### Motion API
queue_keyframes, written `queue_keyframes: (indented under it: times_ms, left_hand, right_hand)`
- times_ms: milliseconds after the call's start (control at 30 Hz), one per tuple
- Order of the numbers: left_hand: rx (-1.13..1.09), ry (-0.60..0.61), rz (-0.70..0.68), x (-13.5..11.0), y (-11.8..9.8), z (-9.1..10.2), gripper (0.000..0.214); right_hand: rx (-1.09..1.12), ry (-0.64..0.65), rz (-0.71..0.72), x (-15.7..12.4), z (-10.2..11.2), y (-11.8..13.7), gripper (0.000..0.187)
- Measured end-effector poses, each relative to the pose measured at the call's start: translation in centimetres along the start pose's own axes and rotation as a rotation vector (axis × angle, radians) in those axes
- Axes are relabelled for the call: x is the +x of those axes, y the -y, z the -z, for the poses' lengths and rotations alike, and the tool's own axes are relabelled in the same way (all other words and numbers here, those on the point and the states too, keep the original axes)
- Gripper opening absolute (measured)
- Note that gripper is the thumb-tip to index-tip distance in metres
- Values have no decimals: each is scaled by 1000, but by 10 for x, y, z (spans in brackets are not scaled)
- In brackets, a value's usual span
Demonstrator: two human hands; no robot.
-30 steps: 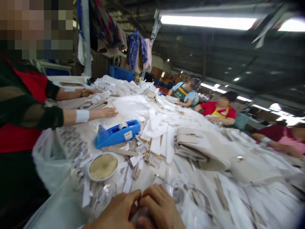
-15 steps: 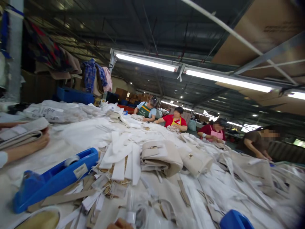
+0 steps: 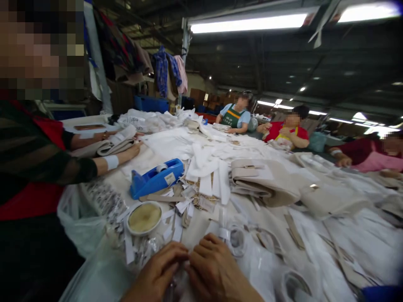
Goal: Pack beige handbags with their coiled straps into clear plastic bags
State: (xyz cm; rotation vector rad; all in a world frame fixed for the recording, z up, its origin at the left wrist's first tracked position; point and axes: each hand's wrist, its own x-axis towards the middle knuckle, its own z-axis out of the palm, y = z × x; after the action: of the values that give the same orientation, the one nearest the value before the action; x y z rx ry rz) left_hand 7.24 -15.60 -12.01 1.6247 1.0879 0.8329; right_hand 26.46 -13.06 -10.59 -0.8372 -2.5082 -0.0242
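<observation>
My left hand (image 3: pixel 159 268) and my right hand (image 3: pixel 217 266) meet low in the middle of the view, fingers curled and fingertips close together. What they pinch is small and hidden, perhaps clear plastic. Left of them is a round white dish (image 3: pixel 128 226) with a yellowish surface inside. Beyond the dish stands a blue tape dispenser (image 3: pixel 157 178). Scattered white and tan paper strips (image 3: pixel 178 226) lie just past my fingers. Rolled clear plastic (image 3: pixel 236 241) is beside my right hand, and a folded beige bag with a metal clasp (image 3: pixel 267 180) rests farther back.
At the left, a co-worker in red and black holds a folded beige piece (image 3: pixel 116 144). A translucent plastic bag (image 3: pixel 85 226) hangs at the table's left edge. Several co-workers sit across the table. Another beige piece (image 3: pixel 333 199) and white sheets cover the right side.
My view has swung left and down. Both my hands now show together, where only a few fingers showed at the bottom before. The left co-worker's body has come into view.
</observation>
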Motion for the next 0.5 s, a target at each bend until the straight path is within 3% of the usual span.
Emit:
queue_keyframes:
  times_ms: [167,267,400,500]
  left_hand:
    - [-189,138,43,37,-3,-10,39]
    - [-359,142,42,51,0,-18,45]
    - [-632,132,94,53,2,-27,52]
    - [-692,129,138,46,0,-35,55]
  right_hand:
    - [92,-25,0,0,6,3,15]
    - [91,-65,0,1,6,2,13]
    - [99,-74,-8,0,11,3,13]
    - [103,-73,-7,0,13,4,13]
